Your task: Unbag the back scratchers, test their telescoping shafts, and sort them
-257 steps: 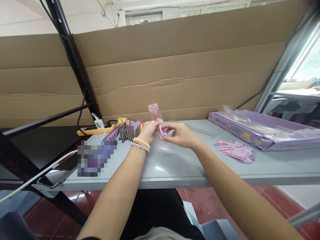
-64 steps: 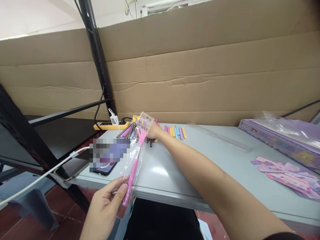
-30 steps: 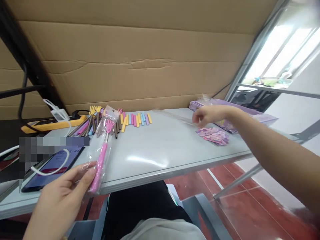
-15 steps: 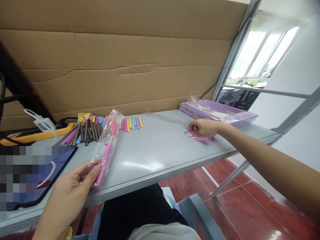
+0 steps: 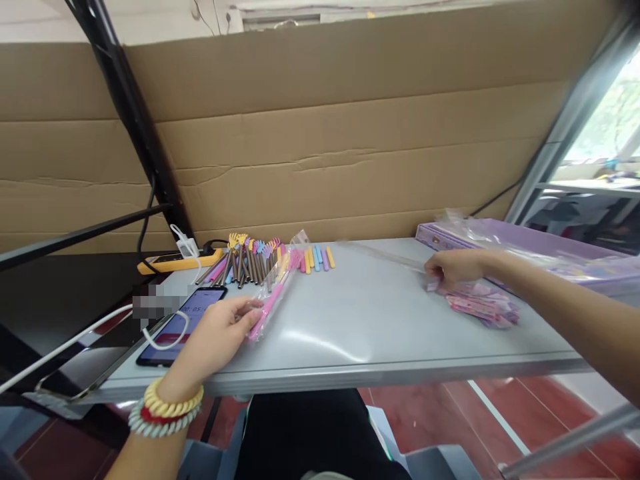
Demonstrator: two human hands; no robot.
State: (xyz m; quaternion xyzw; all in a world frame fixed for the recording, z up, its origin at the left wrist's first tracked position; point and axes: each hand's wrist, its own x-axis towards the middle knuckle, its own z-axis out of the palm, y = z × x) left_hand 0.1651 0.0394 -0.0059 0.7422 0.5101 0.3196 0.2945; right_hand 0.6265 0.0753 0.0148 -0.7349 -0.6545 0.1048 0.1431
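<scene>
My left hand is closed around the lower end of a pink back scratcher, which lies slanted in a clear plastic bag over the left part of the table. Its hand-shaped head points away from me. On the right, my right hand is pinched on a small printed card at the near left edge of a pink and purple card pile. The fingertips are partly hidden. A thin clear plastic strip stretches over the table toward that hand.
Several back scratchers with metal tubes lie bunched at the back left, beside short coloured handles. A phone with a white cable and a yellow power strip sit left. A purple box holding clear bags stands right.
The camera view has turned left, so things appear further right. My right hand has drawn to the left side of the card pile with a card. My left hand keeps the bagged back scratcher.
</scene>
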